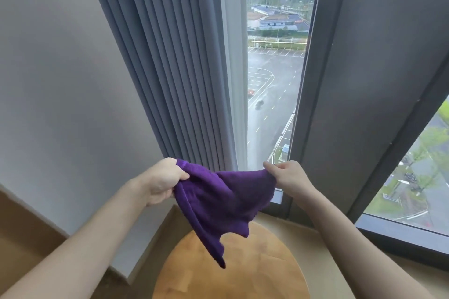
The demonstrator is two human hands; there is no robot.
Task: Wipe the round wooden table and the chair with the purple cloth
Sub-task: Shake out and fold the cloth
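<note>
In the head view, the round wooden table (243,272) sits at the bottom centre of the frame, its pale top cut off by the lower edge, and everything else is placed from it.

Above the table, in the air, hangs the purple cloth (218,199). It is stretched between both hands and droops in folds; its lowest point dangles over the left part of the tabletop, and whether that tip touches the wood cannot be told.

The left hand (162,181) is up and to the left of the table. Its fingers and thumb are curled round a bunched corner of the cloth, gripping it firmly. The right hand (288,177) is up and to the right of the table, at about the same height. Its thumb and fingertips pinch the opposite edge of the cloth, the other fingers loosely curled behind.

Behind the table, a grey pleated curtain (170,56) hangs down to the left. To its right is a tall window (274,80) showing a wet road, a car park, buildings and green hills. A dark window frame (340,80) rises behind the table on the right. A plain wall (60,80) stands to the table's left.

The chair is not in view.
</note>
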